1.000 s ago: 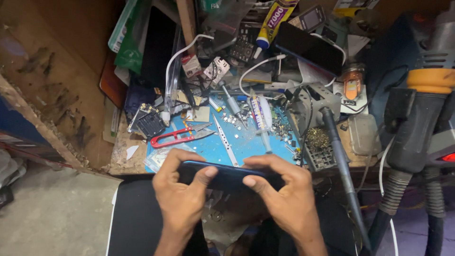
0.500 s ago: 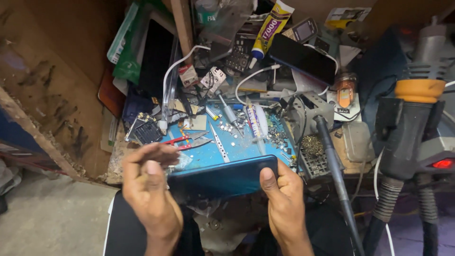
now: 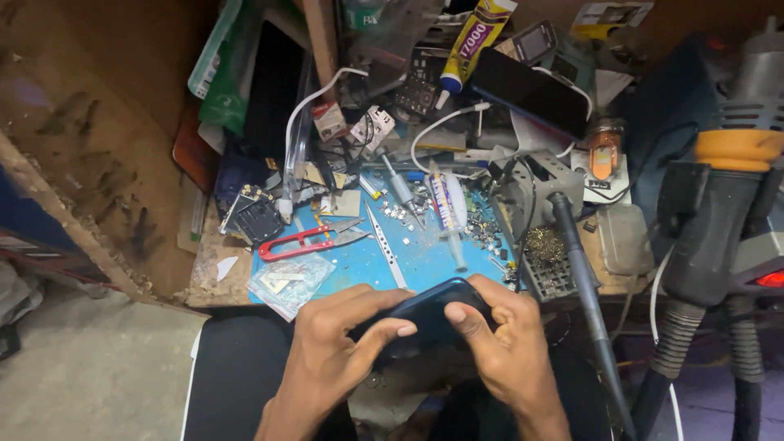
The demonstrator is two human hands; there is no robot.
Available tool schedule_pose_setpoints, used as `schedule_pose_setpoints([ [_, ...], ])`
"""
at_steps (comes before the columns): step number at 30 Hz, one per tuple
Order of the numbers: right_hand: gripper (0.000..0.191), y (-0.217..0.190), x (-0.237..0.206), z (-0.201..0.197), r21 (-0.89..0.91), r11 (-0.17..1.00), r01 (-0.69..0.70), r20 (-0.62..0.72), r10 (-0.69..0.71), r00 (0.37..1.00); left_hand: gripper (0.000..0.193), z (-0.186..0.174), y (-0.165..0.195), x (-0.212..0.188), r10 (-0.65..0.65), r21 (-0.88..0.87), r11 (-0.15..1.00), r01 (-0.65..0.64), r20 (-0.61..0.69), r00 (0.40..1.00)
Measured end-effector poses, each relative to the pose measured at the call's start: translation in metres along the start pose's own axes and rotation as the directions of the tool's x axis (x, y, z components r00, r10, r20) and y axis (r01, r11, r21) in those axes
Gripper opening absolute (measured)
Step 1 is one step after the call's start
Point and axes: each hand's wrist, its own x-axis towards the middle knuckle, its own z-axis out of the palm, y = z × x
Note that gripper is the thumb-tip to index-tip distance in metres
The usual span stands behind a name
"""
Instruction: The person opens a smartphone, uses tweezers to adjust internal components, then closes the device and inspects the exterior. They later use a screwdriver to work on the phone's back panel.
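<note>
Both hands hold a dark phone [image 3: 433,314] at the near edge of the blue mat [image 3: 425,261], over the lap. Left hand [image 3: 335,351] is clamped on the phone's left end, thumb across the top face. Right hand [image 3: 506,347] grips the right end, thumb pressed near the middle. Fingers cover most of the phone; only its upper edge and a strip of its face show, so which face is up is hard to tell. Wrists are cut off by the bottom edge.

On the mat: red snips [image 3: 306,241], tweezers [image 3: 385,249], a syringe [image 3: 451,216], and scattered small screws too fine to make out. A soldering iron [image 3: 584,278] lies to the right, its cable running out of frame. Clutter behind is piled, partly hidden.
</note>
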Motion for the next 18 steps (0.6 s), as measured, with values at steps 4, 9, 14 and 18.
schedule_pose_setpoints([
  [4,0.035,0.005,0.001,0.005,0.012,0.997,0.076,-0.055,-0.075,0.996,0.018,0.006,-0.006,-0.005,0.018,0.000,1.000,-0.018,-0.109,0.994],
  [9,0.042,0.013,0.001,0.023,0.449,0.886,0.116,-0.146,-0.056,0.988,0.014,0.018,-0.013,-0.008,-0.209,-0.229,0.960,0.162,-0.199,0.958],
  [14,0.041,0.015,0.000,0.026,0.536,0.837,0.109,-0.221,0.015,0.975,0.016,0.020,-0.002,-0.007,-0.223,-0.161,0.967,0.200,-0.144,0.964],
  [18,0.043,0.013,-0.001,0.021,0.349,0.931,0.106,-0.223,-0.027,0.975,0.039,0.019,0.009,-0.004,-0.079,-0.176,0.983,0.048,-0.173,0.982],
])
